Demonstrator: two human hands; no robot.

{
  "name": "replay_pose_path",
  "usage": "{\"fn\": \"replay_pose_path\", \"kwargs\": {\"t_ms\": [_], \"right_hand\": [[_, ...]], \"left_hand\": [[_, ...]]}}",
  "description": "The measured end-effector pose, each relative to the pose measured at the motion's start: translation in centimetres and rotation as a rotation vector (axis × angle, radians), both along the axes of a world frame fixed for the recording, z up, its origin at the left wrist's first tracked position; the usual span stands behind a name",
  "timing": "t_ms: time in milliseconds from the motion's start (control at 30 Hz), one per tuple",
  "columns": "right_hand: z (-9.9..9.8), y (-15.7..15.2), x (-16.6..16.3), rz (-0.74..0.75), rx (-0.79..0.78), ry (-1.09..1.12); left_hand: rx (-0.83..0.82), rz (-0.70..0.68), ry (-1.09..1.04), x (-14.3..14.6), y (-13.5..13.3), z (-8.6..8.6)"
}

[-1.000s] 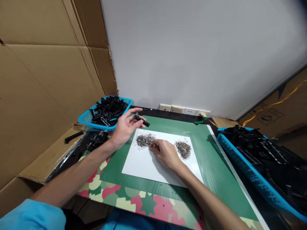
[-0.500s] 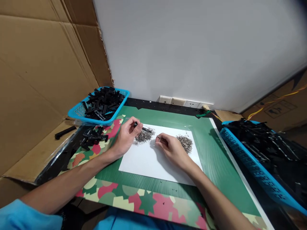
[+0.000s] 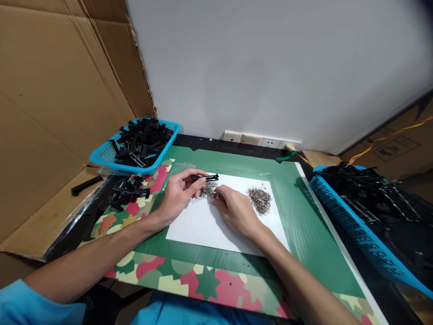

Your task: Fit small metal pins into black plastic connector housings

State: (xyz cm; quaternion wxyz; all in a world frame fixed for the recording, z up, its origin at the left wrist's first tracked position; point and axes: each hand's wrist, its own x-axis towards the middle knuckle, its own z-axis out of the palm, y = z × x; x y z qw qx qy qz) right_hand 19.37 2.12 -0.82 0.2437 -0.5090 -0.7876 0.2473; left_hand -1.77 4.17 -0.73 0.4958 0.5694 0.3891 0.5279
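My left hand (image 3: 179,194) pinches a small black plastic strip (image 3: 207,178) level above the white sheet (image 3: 209,225). Just right of it, my right hand (image 3: 233,210) is closed, its fingertips pinching something too small to name, close to the strip's underside. A pile of small metal pieces (image 3: 206,189) lies on the sheet beneath both hands, partly hidden by them. A second metal pile (image 3: 259,199) lies on the sheet to the right of my right hand.
A blue basket (image 3: 111,163) of black plastic parts stands at the back left, with loose black parts (image 3: 127,193) in front of it. A larger blue basket (image 3: 358,239) of black parts fills the right side. Cardboard walls (image 3: 57,99) stand on the left; a green mat (image 3: 304,234) lies under the sheet.
My left hand came down and toward me from beside the left basket with the black strip. My right hand lifted off the sheet and moved up to meet the strip.
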Motion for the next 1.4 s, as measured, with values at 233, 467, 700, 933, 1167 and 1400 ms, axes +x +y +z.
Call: {"fn": "replay_pose_path", "kwargs": {"t_ms": [233,467,700,933,1167,1400], "right_hand": [[2.2,-1.2,0.5,0.022,-0.084,0.598],[1.6,-1.8,-1.1,0.017,-0.323,0.926],[0.7,-1.8,-1.7,-0.005,-0.472,1.080],[0.7,-2.1,-2.1,-0.038,-0.464,1.067],[1.0,-2.1,-1.7,-0.107,-0.326,0.951],[1.6,-2.9,-1.4,-0.134,0.045,0.657]], "left_hand": [[-0.055,0.007,0.036,0.1,-0.8,0.0],[0.215,0.069,0.318,0.6,-2.5,0.8],[0.352,0.015,0.410,0.8,-2.7,0.3],[0.475,-0.042,0.532,0.5,-2.6,-0.4],[0.489,-0.057,0.561,0.4,-2.5,-0.2],[0.395,-0.048,0.482,0.6,-2.5,0.3]]}}
